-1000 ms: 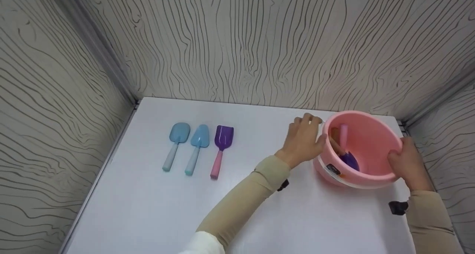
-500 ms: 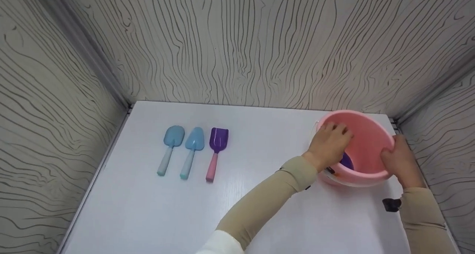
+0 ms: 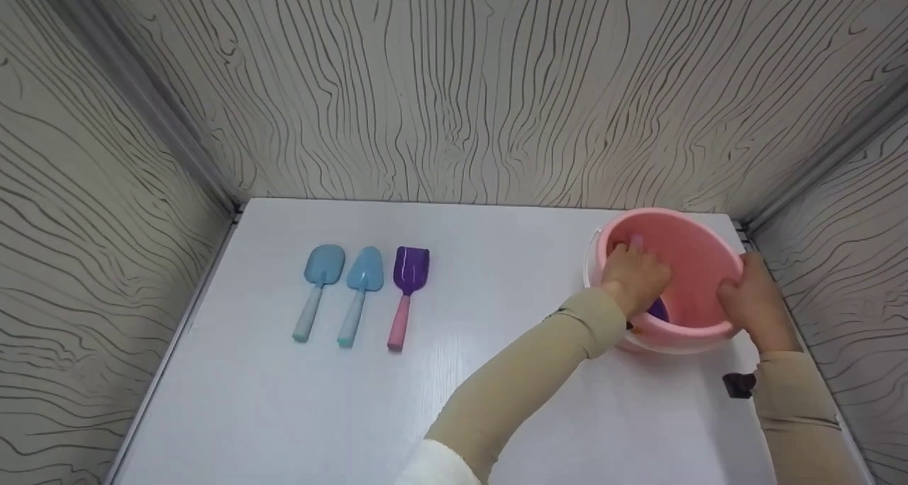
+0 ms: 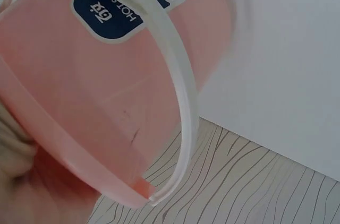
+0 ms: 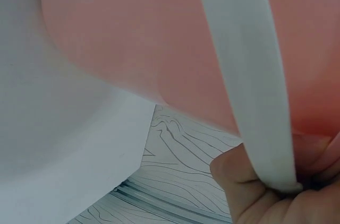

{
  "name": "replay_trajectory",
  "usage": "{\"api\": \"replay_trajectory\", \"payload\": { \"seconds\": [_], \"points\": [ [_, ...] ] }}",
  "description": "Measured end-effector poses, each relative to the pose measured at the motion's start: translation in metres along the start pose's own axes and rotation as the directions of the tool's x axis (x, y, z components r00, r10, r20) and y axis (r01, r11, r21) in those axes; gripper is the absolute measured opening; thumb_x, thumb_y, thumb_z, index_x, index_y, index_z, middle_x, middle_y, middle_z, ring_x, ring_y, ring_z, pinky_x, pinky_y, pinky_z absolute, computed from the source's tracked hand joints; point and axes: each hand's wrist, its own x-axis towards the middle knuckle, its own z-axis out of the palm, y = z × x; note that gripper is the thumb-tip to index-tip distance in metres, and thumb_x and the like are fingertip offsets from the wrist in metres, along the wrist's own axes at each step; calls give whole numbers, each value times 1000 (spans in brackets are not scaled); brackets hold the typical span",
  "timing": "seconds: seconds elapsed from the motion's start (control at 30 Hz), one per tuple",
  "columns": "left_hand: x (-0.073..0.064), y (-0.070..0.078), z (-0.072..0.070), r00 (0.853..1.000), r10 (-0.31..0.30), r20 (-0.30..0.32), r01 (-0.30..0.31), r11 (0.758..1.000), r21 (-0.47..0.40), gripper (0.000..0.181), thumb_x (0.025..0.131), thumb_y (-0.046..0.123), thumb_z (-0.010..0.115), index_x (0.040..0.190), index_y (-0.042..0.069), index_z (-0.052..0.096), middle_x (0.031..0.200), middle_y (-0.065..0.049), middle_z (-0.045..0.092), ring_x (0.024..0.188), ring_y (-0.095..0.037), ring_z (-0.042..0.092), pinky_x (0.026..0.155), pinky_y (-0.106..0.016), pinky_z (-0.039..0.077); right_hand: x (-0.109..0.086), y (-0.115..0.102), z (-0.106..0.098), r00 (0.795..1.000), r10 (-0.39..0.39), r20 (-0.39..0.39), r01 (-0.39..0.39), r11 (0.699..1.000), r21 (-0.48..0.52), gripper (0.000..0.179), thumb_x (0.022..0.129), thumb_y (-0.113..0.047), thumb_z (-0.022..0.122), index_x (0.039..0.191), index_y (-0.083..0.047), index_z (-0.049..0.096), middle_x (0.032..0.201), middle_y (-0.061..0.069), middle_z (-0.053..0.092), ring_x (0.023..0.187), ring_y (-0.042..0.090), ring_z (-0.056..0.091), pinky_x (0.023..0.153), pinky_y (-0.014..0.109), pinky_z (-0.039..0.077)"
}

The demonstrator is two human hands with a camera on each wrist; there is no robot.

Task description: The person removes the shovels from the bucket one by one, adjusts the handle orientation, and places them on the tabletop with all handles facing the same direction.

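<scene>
A pink bucket [image 3: 699,258] stands tilted toward me at the table's right end, its white handle hanging along the outside. My right hand [image 3: 757,302] grips its right rim; the right wrist view shows curled fingers beside the white handle [image 5: 252,70]. Inside the bucket is my left hand [image 3: 636,278], fingers bent down. Just past those fingers shows the tip of a pink tool handle [image 3: 636,242], and a purple blade [image 3: 658,310] lies below the hand. Whether the fingers hold the tool is hidden. In the left wrist view the bucket wall [image 4: 106,102] covers most of the hand.
On the white table [image 3: 284,414], a rounded blue scoop [image 3: 325,264], a pointed blue trowel [image 3: 366,269] and a purple shovel with a pink handle [image 3: 411,269] lie in a row at left. Wood-grain panels [image 3: 440,88] rise behind the table and at both sides.
My left hand has moved from outside the bucket's left rim over and down into it. My right hand keeps its hold on the rim. The whole head view has shifted slightly.
</scene>
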Motion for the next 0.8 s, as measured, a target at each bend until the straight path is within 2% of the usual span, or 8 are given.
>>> {"api": "replay_trajectory", "payload": {
  "seconds": [0.1, 0.2, 0.33, 0.43, 0.67, 0.8],
  "points": [
    [3, 0, -2, 999, -19, 41, 19, 1000, -4, 38, 100, 47, 73, 137, 44, 67, 136, 16, 68, 129, -16, 52, 108, -31, 49, 2, -1, 0, 1000, -6, -3, 6, 1000, -4, 52, 101, -5, 42, 144, 20, 26, 113, 41, 52, 75, 29, 63, 55, 34, 52],
    [7, 1, -2, 995, -48, 93, 49, 999, -18, 35, 102, 44, 72, 136, 44, 67, 130, 16, 72, 126, -15, 56, 113, -33, 47, 2, 0, -1, 1000, 4, 2, -4, 1000, -10, 53, 102, -6, 42, 145, 19, 25, 112, 41, 52, 73, 27, 64, 54, 34, 53],
    [12, 5, 0, 981, -95, 169, 96, 995, -1, 31, 108, 40, 62, 139, 44, 65, 130, 15, 72, 124, -13, 58, 119, -35, 43, 1, 0, 2, 1000, 15, 5, -15, 1000, -1, 53, 102, -6, 41, 146, 18, 25, 113, 42, 52, 73, 27, 64, 55, 35, 53],
    [16, 7, 2, 972, -119, 202, 118, 993, 17, 32, 110, 41, 58, 141, 45, 64, 134, 16, 71, 125, -12, 57, 119, -36, 41, 1, -1, 3, 1000, 15, 3, -15, 1000, 10, 54, 102, -6, 41, 147, 18, 24, 115, 43, 52, 75, 27, 64, 55, 35, 53],
    [17, 9, 5, 976, -97, 193, 88, 995, 56, 32, 110, 42, 58, 141, 45, 64, 136, 15, 69, 124, -13, 56, 117, -36, 42, 2, -1, 1, 1000, 13, -5, -13, 1000, -10, 54, 101, -4, 43, 146, 20, 26, 116, 43, 51, 82, 34, 64, 57, 35, 52],
    [17, 10, 7, 981, -93, 168, 85, 995, 55, 29, 110, 41, 58, 137, 43, 67, 130, 15, 72, 121, -13, 57, 116, -37, 43, 3, 0, 1, 1000, 11, -14, -11, 1000, -23, 53, 99, -3, 44, 144, 20, 28, 115, 43, 52, 83, 37, 64, 59, 35, 52]
  ]
}}
